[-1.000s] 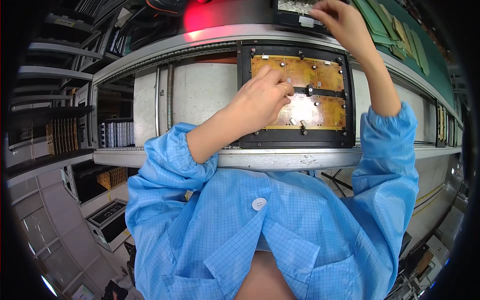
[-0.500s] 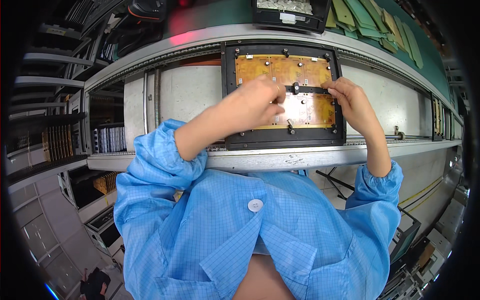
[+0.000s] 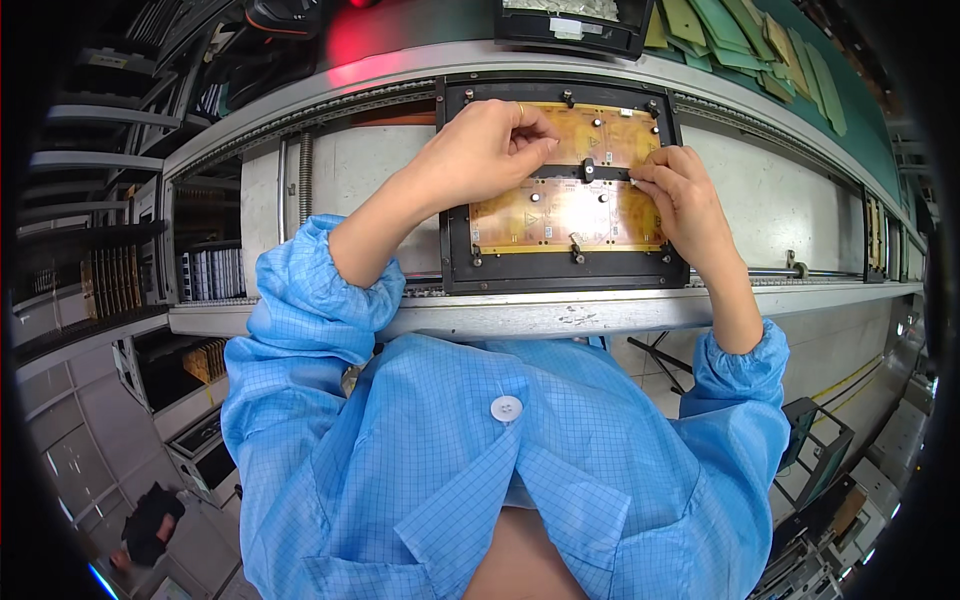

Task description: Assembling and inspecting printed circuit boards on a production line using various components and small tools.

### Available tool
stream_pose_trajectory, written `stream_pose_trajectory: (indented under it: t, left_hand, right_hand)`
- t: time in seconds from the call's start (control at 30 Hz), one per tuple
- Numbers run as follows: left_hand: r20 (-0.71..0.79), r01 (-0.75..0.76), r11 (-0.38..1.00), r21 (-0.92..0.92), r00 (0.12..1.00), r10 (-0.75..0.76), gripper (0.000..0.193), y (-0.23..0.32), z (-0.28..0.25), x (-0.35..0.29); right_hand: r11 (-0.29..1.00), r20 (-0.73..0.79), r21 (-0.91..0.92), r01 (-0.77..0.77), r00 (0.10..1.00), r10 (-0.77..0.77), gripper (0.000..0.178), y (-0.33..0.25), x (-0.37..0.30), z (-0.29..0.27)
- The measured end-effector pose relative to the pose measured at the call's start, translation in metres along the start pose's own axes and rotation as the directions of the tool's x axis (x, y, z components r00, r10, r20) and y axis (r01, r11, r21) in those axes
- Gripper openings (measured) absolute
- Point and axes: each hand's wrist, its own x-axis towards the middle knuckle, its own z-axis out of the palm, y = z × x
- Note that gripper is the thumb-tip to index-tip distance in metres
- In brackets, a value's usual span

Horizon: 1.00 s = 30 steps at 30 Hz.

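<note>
Head view: left hand [image 3: 482, 150] and right hand [image 3: 692, 208] have fingertips pressed together, anything held unclear; yellow boards [image 3: 565, 222] seem light, stiff, fragile, best held by edges.

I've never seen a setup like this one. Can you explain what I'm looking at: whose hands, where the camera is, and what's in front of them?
There is no robot here: a person in a blue checked smock works bare-handed. The wide fisheye camera sits on their head, looking down, so straight edges bend.

Between silver metal rails sits a black rectangular frame carrying flat amber boards in two rows. Beyond the far rail are a black bin of small white pieces and flat green sheets.

The left hand is over the upper row's left part; the right hand is at the frame's right side, fingertips near the black middle bar. Whether either pinches a small part is too hard to tell.
</note>
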Motion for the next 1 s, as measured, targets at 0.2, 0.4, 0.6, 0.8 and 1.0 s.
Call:
stream_pose_trajectory:
  t: [0.2, 0.4, 0.6, 0.8, 1.0]
  left_hand:
    - [0.044, 0.052, 0.999, 0.01, 0.998, -0.052, 0.021, -0.009, -0.001, 0.005]
    - [-0.008, 0.004, 0.999, -0.052, 1.0, -0.005, 0.026, -0.025, 0.003, 0.009]
    - [0.009, -0.015, 0.995, -0.095, 1.0, 0.016, 0.024, -0.025, 0.0, 0.016]
    - [-0.016, 0.033, 0.967, 0.251, 0.999, -0.03, 0.022, -0.012, 0.004, 0.03]
    - [-0.108, -0.255, 0.845, 0.47, 0.933, 0.342, 0.021, -0.038, 0.015, 0.048]
  right_hand:
    - [1.0, -0.015, 0.009, -0.012, 1.0, 0.012, 0.012, 0.001, -0.003, 0.004]
    - [0.999, -0.045, -0.032, 0.011, 0.999, -0.012, 0.016, 0.001, -0.006, 0.005]
    - [0.981, 0.12, 0.149, 0.124, 0.983, -0.143, 0.031, -0.031, -0.008, 0.0]
    - [0.957, 0.172, 0.237, 0.166, 0.963, -0.209, 0.028, -0.036, -0.012, 0.021]
    - [0.949, 0.053, 0.314, -0.012, 0.999, -0.005, 0.016, -0.031, -0.016, 0.018]
